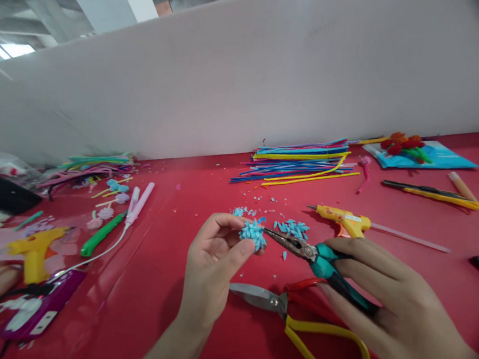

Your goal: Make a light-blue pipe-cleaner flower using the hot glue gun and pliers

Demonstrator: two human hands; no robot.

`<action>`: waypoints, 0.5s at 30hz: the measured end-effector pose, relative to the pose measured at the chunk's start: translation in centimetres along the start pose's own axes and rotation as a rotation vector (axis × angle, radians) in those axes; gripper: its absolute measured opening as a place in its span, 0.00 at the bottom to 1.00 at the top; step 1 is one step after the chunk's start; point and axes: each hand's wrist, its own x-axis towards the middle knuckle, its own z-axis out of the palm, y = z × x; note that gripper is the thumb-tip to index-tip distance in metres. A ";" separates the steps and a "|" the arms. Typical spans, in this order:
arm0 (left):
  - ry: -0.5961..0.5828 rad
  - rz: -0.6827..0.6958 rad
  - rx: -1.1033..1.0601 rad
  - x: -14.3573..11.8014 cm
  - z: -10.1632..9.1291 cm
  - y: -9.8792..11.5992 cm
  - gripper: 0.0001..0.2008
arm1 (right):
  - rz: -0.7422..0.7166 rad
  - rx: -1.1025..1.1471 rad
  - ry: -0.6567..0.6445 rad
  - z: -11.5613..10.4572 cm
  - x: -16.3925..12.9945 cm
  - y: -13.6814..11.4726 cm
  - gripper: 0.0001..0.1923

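The left hand (pixel 212 255) pinches a blue flower (pixel 253 233) between its fingers above the red desk (pixel 165 284) near its front edge — the right hand (pixel 395 308) grips teal-handled pliers (pixel 320 260), tips touching the flower.

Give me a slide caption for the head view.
Left hand pinches a blue flower while right hand holds teal-handled pliers to it.

The counter (pixel 195 320) is glossy red. My left hand (pixel 212 260) holds a light-blue tufted piece (pixel 253 233). The pliers (pixel 319 263) in my right hand (pixel 398 314) have teal-and-black grips and dark grey metal. The scissors (pixel 295 316) have yellow and red loops. The glue gun (pixel 344 221) is yellow with an orange trigger. The pipe cleaners (pixel 299 162) are blue, yellow, pink and purple.
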 end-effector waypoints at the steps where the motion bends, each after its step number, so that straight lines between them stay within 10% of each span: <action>1: 0.006 0.000 -0.001 0.0 0.1 0.0 0.08 | 0.003 0.004 -0.001 0.0 0.0 0.0 0.05; 15: 0.033 -0.067 -0.012 0.0 0.3 0.3 0.08 | -0.166 -0.222 0.073 0.6 -0.3 0.3 0.04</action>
